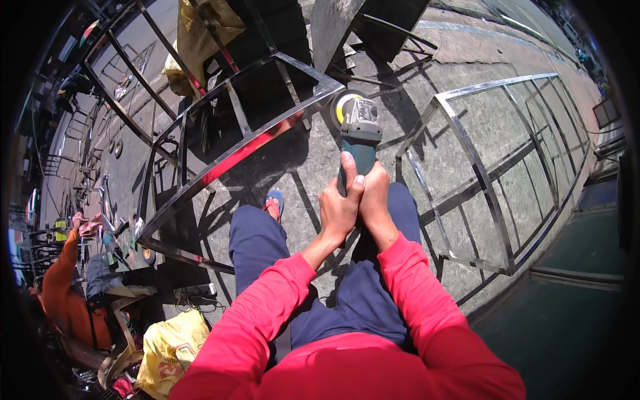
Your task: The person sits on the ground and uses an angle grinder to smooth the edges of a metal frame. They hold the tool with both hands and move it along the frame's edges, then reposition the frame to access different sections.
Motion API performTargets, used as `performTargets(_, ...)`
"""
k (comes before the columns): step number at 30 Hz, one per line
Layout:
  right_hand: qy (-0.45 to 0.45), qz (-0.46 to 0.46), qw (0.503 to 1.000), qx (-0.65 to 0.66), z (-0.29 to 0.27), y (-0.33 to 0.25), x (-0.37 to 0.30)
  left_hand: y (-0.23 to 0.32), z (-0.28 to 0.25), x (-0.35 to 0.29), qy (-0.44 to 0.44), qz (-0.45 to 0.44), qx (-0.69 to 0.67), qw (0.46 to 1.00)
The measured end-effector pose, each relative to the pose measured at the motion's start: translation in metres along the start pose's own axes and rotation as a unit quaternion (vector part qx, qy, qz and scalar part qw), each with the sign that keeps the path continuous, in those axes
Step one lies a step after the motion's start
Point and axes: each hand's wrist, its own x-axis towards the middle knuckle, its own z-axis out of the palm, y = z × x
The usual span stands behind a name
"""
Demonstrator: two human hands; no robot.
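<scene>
An angle grinder (361,130) with a grey metal head and a teal body is held out in front of me. My left hand (337,208) is closed around its body, thumb lying along the top. Beside it, my right hand (375,195) is wrapped about the same body from the right. The grinder's round disc (347,107), with a yellow centre, is at the corner of a shiny metal frame (241,151); I cannot tell whether they touch. Red from my sleeves is mirrored along the frame's near bar.
A second shiny metal frame (490,183) stands on the concrete to my right. Dark sheet panels (393,23) lean at the far side. At lower left are a yellow sack (170,350) and a co-worker in an orange top (75,307), near another power tool (112,247).
</scene>
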Motion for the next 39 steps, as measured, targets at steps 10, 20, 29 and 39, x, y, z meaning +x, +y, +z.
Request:
performTargets(10, 0.014, -0.005, 1.0, 0.009, 0.0019, 0.0035, -0.0011, -0.0014, -0.0017, 0.0, 0.004, 0.01, 0.023, 1.0)
performTargets(20, 0.003, 0.019, 1.0, -0.016, -0.0003, -0.0006, -0.0012, -0.0029, 0.0008, -0.0003, -0.013, -0.015, -0.015, 1.0)
performTargets(29, 0.0, -0.006, 1.0, 0.002, 0.0002, 0.0018, -0.0029, -0.0068, 0.0, -0.0012, -0.002, 0.011, -0.002, 1.0)
performTargets(39, -0.002, 0.007, 1.0, -0.008, 0.0003, 0.0022, -0.0066, -0.0079, -0.0013, -0.0056, -0.005, -0.014, 0.013, 1.0)
